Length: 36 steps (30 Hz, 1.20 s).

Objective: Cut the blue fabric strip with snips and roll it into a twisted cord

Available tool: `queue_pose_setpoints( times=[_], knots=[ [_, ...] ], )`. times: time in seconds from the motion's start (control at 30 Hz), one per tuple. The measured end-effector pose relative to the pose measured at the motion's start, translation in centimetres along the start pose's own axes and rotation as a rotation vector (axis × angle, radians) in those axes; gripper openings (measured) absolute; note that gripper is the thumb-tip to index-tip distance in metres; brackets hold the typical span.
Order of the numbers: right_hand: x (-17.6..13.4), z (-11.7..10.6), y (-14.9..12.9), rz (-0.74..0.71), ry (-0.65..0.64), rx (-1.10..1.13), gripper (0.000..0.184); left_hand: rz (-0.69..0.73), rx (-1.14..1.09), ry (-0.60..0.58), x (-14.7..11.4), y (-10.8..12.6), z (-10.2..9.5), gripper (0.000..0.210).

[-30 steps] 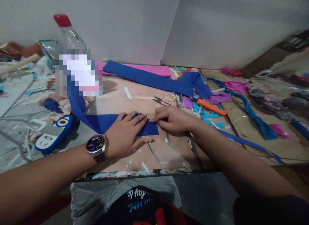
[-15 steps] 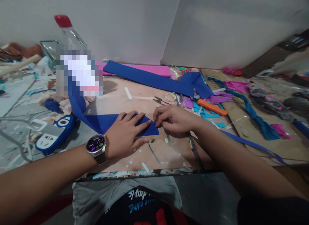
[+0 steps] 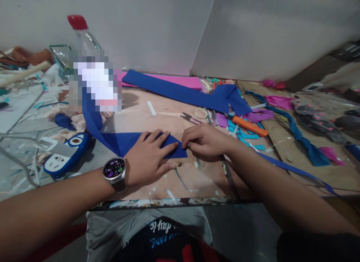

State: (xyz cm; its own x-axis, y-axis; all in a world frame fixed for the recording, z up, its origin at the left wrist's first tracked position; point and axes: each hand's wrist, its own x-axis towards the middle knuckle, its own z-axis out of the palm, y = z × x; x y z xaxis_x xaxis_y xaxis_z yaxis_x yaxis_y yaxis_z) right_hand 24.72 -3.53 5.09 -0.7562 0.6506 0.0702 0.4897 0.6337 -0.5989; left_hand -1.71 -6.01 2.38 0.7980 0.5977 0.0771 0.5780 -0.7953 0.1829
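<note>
Head view: right hand [image 3: 206, 140] slid back, baring slanted end of strip [image 3: 123, 142]; bunched, can't tell if pinching. Left hand [image 3: 149, 155] spread, pinning it.

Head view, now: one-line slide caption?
Left hand spread on a blue strip, right hand curled at its slanted end, on a cluttered worktable.

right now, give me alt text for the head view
A left hand spread flat on a blue strip, the right hand at its slanted end, on a cluttered table; beyond are a red-capped bottle and more blue material.
</note>
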Motion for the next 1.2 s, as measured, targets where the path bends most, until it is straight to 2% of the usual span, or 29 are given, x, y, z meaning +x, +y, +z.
queue_pose_setpoints(
  times=[0.13,0.33,0.47,0.73,0.93,1.2],
  knots=[
    [0.0,0.1,0.0,0.057,0.003,-0.027,0.027,0.009,0.008,0.0,0.0,0.1,0.0,0.067],
    [0.2,0.7,0.2,0.144,0.143,-0.091,0.028,0.029,-0.007,0.004,-0.1,0.2,0.0,0.072],
    [0.3,0.9,0.5,0.167,0.161,-0.125,0.028,0.029,-0.008,0.001,-0.1,0.2,0.1,0.075],
    [0.4,0.9,0.7,0.143,0.155,-0.143,0.026,0.003,0.002,0.0,0.1,0.4,0.1,0.074],
    [-0.1,0.1,0.8,0.061,0.003,-0.11,0.033,-0.008,-0.022,-0.006,0.0,0.3,0.0,0.075],
    [-0.2,-0.1,1.4,0.032,0.012,-0.102,0.034,-0.04,-0.038,0.022,0.2,0.2,-0.1,0.074]
  ],
)
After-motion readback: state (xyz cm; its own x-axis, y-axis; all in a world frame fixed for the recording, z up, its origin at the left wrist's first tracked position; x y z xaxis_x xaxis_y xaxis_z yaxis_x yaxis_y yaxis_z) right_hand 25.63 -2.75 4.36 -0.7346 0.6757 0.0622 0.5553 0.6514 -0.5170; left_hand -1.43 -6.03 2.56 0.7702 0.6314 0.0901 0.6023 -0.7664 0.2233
